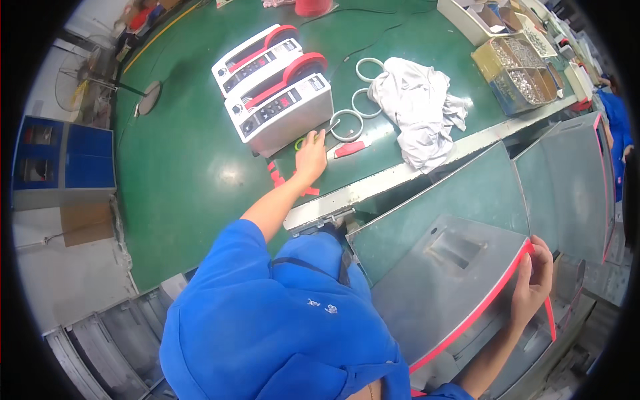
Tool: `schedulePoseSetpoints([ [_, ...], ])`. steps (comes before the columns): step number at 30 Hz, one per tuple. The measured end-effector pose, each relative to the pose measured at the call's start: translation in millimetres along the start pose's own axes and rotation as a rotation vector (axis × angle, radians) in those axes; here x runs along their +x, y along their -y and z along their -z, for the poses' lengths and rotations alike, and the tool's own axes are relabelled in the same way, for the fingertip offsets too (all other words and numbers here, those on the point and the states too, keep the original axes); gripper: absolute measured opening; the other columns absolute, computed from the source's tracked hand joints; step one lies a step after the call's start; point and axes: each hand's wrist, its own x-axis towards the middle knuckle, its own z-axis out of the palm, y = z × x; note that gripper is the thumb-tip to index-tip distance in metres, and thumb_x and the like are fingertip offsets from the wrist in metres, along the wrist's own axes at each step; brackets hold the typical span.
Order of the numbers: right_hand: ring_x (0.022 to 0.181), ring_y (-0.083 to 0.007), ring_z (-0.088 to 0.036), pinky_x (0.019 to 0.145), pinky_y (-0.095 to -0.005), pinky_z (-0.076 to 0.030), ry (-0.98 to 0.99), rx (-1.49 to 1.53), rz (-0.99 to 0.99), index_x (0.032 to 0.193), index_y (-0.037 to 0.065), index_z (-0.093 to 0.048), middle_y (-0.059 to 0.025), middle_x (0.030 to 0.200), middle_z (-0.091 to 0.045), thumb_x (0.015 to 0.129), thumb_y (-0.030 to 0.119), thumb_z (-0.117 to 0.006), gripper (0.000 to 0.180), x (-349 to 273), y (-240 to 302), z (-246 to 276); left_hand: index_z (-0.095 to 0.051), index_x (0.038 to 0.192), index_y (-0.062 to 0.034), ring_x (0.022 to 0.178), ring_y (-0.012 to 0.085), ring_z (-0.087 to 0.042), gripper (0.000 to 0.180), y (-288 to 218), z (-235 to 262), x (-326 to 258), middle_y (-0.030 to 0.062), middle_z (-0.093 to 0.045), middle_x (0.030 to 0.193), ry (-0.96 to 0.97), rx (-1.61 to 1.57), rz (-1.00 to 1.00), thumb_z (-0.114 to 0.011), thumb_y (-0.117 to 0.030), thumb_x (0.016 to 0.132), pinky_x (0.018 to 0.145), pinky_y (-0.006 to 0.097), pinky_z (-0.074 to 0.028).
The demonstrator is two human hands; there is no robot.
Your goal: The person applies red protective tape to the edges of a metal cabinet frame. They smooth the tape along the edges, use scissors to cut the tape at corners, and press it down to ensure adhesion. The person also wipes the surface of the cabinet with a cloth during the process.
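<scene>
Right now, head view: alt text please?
A person in blue reaches the left hand toward a white tape dispenser on a green table, while the right hand presses red tape along a grey metal panel.

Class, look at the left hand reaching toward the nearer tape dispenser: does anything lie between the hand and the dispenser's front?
Nothing visible does. The left hand rests on the green table right at the front of the nearer tape dispenser. A red-handled cutter and white rings lie off to its side.
</scene>
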Motion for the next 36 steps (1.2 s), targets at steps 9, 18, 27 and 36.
schedulePoseSetpoints([
  [9,0.094,-0.0233,-0.057,0.081,-0.0291,-0.044,-0.082,-0.042,0.086,0.101,-0.002,-0.056,-0.0136,0.1,-0.059,0.077,0.0,-0.056,0.024,8.3,2.8,6.9,-0.061,0.093,-0.0007,0.079,0.0194,-0.06,0.021,-16.4,35.8,31.2,0.0091,-0.061,0.089,0.019,-0.396,0.007,-0.064,-0.005,0.072,0.071,0.029,-0.046],
  [18,0.089,-0.0187,-0.058,0.079,-0.0284,-0.044,0.009,0.224,0.263,0.102,0.0,-0.058,-0.0097,0.095,-0.06,0.078,-0.003,-0.055,0.025,-11.6,50.8,9.0,-0.06,0.094,-0.0026,0.056,0.0006,-0.04,0.013,-271.3,223.0,18.2,-0.0034,-0.055,0.073,0.751,-1.762,-0.105,-0.059,-0.008,0.082,0.049,0.015,-0.028],
  [27,0.089,-0.0154,-0.057,0.08,-0.0283,-0.044,0.371,0.826,-0.04,0.124,0.001,-0.042,-0.0108,0.099,-0.059,0.083,0.001,-0.055,0.043,-8.8,49.8,31.7,-0.056,0.103,-0.0017,0.056,0.004,-0.043,0.02,-335.5,224.8,1.4,-0.0014,-0.055,0.076,1.017,-1.82,-0.269,-0.057,-0.008,0.084,0.049,0.018,-0.034],
  [36,0.073,-0.009,-0.054,0.068,-0.0235,-0.044,-0.033,0.62,-0.092,0.12,-0.001,-0.045,-0.0021,0.078,-0.056,0.08,0.005,-0.061,0.044,2.0,33.8,64.9,-0.056,0.107,0.0012,0.076,0.0064,-0.05,0.032,-341.9,144.3,19.2,0.0033,-0.055,0.097,0.646,-1.315,-0.458,-0.065,-0.009,0.078,0.07,0.021,-0.041],
])
